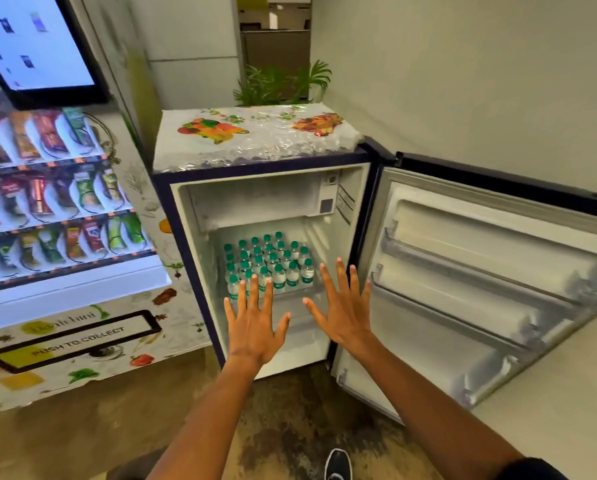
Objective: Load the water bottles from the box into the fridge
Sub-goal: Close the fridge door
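1. Both hands are up in front of the open fridge [181, 216], palms facing it, holding nothing.
2. Left hand [252, 327] has its fingers [254, 289] straight and spread wide; the tips overlap the front row of bottles from this angle, but I can't tell if they actually touch.
3. Right hand [345, 317] is the same deal, fingers fanned out and empty, sitting just right of the bottles, in front of the fridge's right inner wall.
4. The water bottles [273, 263] are in the fridge already: a tight cluster with green caps, standing upright on the shelf right under the freezer compartment [255, 199].
5. The fridge door [498, 282] is swung fully open to the right, door racks showing.
6. There's a floral plastic cover [255, 135] on top of the fridge, and a snack vending machine [65, 202] right beside it on the left.
7. A black shoe [338, 464] pokes in at the bottom, on the stained floor [283, 427].
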`<state>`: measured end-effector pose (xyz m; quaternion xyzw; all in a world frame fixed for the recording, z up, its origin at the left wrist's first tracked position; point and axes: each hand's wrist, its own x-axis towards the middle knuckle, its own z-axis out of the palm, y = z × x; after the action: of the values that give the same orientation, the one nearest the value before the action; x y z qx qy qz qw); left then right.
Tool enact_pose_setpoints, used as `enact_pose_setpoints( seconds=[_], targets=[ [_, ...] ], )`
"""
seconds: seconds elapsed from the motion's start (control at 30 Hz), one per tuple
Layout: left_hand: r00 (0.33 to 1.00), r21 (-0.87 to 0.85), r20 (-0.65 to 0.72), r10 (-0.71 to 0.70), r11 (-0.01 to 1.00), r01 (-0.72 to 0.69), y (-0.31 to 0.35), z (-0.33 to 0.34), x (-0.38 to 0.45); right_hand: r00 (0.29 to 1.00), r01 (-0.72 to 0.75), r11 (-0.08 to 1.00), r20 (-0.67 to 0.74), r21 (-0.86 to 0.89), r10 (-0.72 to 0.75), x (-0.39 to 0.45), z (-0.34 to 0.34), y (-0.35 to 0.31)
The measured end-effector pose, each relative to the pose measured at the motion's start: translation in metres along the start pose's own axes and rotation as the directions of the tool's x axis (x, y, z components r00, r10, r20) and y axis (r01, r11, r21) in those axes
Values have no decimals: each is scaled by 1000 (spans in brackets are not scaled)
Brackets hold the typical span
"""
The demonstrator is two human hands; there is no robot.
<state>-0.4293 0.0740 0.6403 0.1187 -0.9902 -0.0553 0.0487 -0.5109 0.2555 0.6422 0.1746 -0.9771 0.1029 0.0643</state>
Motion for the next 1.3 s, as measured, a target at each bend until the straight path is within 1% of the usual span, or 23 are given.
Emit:
enact_pose_setpoints(
  seconds=[0.17, 0.33, 0.47, 0.57, 0.67, 0.77, 0.87, 1.03, 1.2, 1.3],
  targets=[
    [996, -47, 23, 89, 995, -87, 36, -11, -15, 996, -52, 999, -75, -7, 51, -27, -26, 29],
    [976, -53, 38, 214, 976, -212, 91, -16, -18, 979, -144, 990, -144, -9, 141, -51, -55, 85],
    [943, -78, 18, 332, 941, -330, 146, -19, -10, 962, -199, 980, -191, 3, 196, -74, -76, 146],
    [909, -60, 35, 415, 909, -412, 196, -21, -5, 945, -249, 969, -223, -11, 240, -100, -89, 201],
    [881, -60, 24, 473, 880, -471, 245, -21, 1, 925, -309, 950, -244, -36, 291, -121, -102, 256],
    [853, -62, 7, 522, 851, -521, 292, -20, 6, 912, -339, 938, -267, -68, 310, -136, -119, 306],
    [822, -86, -37, 568, 818, -569, 337, -19, 14, 888, -363, 928, -334, -82, 317, -139, -145, 352],
    [803, -51, -20, 596, 801, -596, 393, -15, 25, 857, -402, 908, -397, -120, 328, -120, -196, 408],
    [826, 2, 108, 553, 831, -556, 410, -2, 23, 875, -326, 935, -420, -142, 241, -86, -241, 441],
    [843, 13, 114, 526, 847, -531, 412, 1, 21, 892, -313, 935, -388, -166, 229, -71, -251, 451]
  ],
)
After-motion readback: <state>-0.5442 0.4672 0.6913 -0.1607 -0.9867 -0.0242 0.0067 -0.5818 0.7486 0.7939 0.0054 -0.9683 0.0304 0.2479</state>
